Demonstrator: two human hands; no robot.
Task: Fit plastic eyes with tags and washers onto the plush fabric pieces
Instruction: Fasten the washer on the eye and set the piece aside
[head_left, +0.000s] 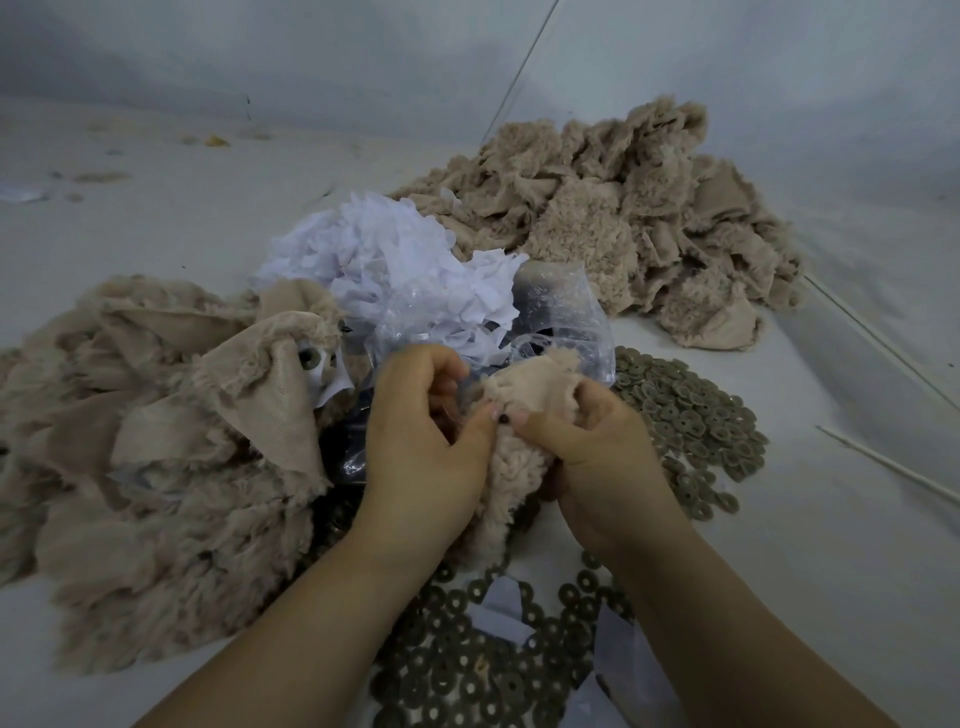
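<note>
Left hand (423, 431): its grip is curling around one edge of the plush piece (511, 441), with the thumb pressing next to a small black eye (505, 416).
Right hand (592, 441): its grip is pinching the other edge of the same piece, thumb right beside the eye.
Eye: it is sitting between the two thumbs, poking through the smooth back of the fabric. I cannot tell if a tag or washer is on it.
Washers (691, 415): they are lying in a heap just right of the grip, and more are lying below the wrists.
Tags (395, 260): the white pile is sitting just behind the grip, next to a clear bag (561, 317).
Plush heaps: one heap (156, 457) is lying left of the grip, another (623, 208) far behind on the right.
Risk, slipping: the eye is tiny, so it may be popping back out if a thumb lets go.
Risk, fur: fluffy hairs may be getting caught under the washer, so it may not be locking.
Risk, mess: a wrist may be knocking loose washers across the surface (156, 208).
</note>
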